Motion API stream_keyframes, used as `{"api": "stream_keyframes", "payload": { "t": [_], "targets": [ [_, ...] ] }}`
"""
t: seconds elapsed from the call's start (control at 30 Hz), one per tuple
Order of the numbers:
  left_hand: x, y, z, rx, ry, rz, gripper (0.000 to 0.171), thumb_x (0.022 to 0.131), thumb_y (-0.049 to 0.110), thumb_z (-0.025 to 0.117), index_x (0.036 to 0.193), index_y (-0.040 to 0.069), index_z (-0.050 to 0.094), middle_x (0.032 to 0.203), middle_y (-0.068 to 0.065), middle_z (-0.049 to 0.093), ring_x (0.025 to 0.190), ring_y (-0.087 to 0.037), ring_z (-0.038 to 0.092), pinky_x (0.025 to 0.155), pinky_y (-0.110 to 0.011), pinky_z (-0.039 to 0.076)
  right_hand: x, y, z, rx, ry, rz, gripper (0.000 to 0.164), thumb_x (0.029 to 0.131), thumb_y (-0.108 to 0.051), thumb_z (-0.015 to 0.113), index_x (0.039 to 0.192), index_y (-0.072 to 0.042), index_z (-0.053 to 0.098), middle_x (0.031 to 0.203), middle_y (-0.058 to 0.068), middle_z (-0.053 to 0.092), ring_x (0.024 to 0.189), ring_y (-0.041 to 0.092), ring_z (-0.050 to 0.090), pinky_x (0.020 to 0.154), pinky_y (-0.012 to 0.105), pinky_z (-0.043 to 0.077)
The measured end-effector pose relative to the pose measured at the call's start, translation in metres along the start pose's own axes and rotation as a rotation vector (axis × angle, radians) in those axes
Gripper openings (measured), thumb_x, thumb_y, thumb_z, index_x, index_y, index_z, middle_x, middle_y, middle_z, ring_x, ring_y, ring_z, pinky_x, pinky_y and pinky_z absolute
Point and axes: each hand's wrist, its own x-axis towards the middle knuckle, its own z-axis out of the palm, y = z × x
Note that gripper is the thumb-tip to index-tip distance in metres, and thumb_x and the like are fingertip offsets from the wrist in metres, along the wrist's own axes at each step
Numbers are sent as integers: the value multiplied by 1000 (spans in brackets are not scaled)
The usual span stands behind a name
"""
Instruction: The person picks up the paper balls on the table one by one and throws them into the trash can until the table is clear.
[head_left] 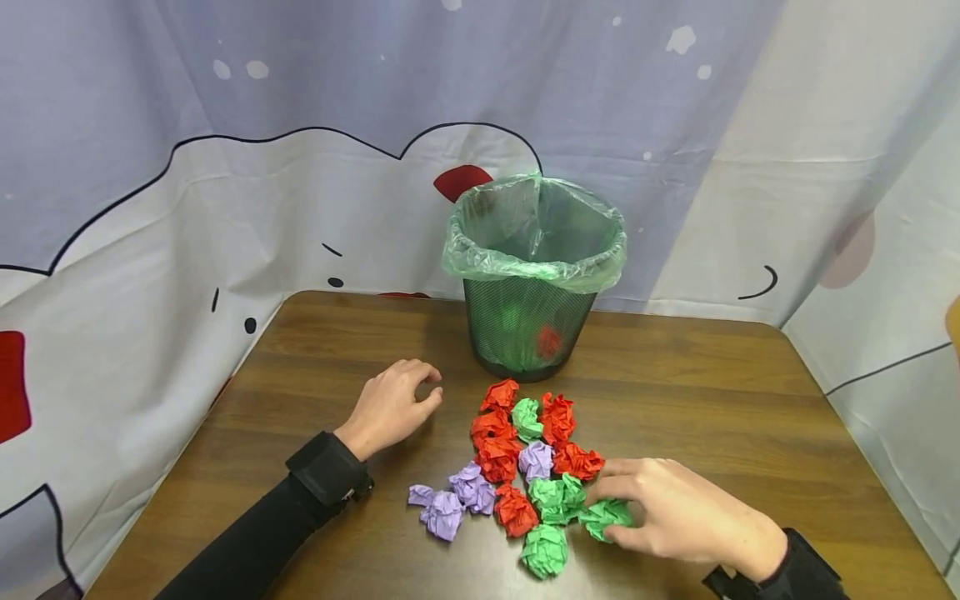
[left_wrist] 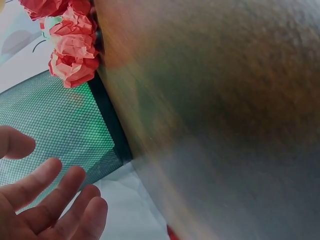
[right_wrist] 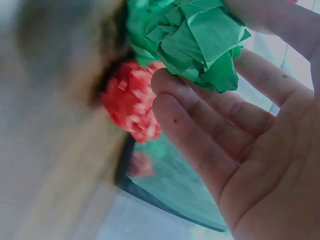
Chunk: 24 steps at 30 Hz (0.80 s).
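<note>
Head view — right hand [head_left: 678, 510] grips a green ball [head_left: 603, 520]; left hand [head_left: 392, 408], loosely curved, holds nothing; many crumpled balls [head_left: 515, 511] remain between — red paper [head_left: 548, 342] already inside the bin [head_left: 491, 332] beyond.

In the head view, the bare left hand [head_left: 388, 410] hovers left of centre, fingers [head_left: 416, 372] loosely bent, its black-sleeved left arm [head_left: 247, 537] slanting from the bottom edge. At lower right, the bare right hand [head_left: 678, 512] points leftward, thumb [head_left: 636, 540] and fingers curled inward.
</note>
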Motion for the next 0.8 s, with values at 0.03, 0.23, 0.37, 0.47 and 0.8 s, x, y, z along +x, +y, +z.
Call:
{"api": "stream_keyframes", "payload": {
  "t": [0.03,0.23,0.37,0.47,0.8],
  "targets": [
    [0,0,0,0,1,0,20,92,30,68,105,16,73,104,1,71,92,-18,65,75,-41,56,1,-1,-4,-14,6,0,28,85,-31,78,112,-34,70,111,-21,64,92,-2,63,76,30,56],
    [-3,-1,0,2,8,10,18,91,29,68,103,16,73,102,2,70,91,-17,64,73,-40,55,8,-7,-33,-99,48,-12,26,86,-34,77,111,-34,70,110,-17,63,83,-1,63,74,30,56],
    [-5,-3,2,-5,-4,12,17,91,29,68,102,17,73,102,2,70,91,-16,64,72,-40,55,14,-6,-51,-123,105,-57,29,85,-29,77,113,-32,69,106,-20,61,81,-5,59,71,24,53],
    [-8,-3,3,-6,-16,3,16,91,29,68,102,18,73,102,3,70,92,-16,65,74,-40,55,20,-5,-65,-125,138,-76,31,86,-26,76,115,-31,69,105,-22,59,80,-7,56,70,21,51],
    [-11,-3,1,10,-28,-6,16,91,29,68,102,17,73,103,3,70,93,-16,64,75,-39,55,49,5,-114,-181,256,-116,31,87,-24,77,116,-24,69,111,-19,64,89,-7,60,76,21,53]
  ]
}}
